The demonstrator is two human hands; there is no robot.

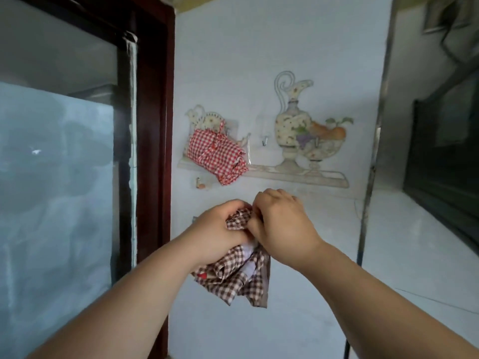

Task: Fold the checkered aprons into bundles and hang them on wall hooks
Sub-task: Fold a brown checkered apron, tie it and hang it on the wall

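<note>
Below the wall hooks [264, 141], both hands [217, 229] [282, 224] clutch a crumpled brown-checked apron bundle [233, 278].

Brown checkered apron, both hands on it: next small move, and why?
Probably raise the brown apron toward the bare hook. The left hand and right hand both grip it, bunched, below that hook, and the red apron already hangs on the wall beside it.

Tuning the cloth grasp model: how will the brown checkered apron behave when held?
Likely floppy: the brown checkered apron sags in loose folds below the left hand and right hand. Probably light: both hands hold it up mid-air. May unfold if grip loosens; corners hang free.
</note>
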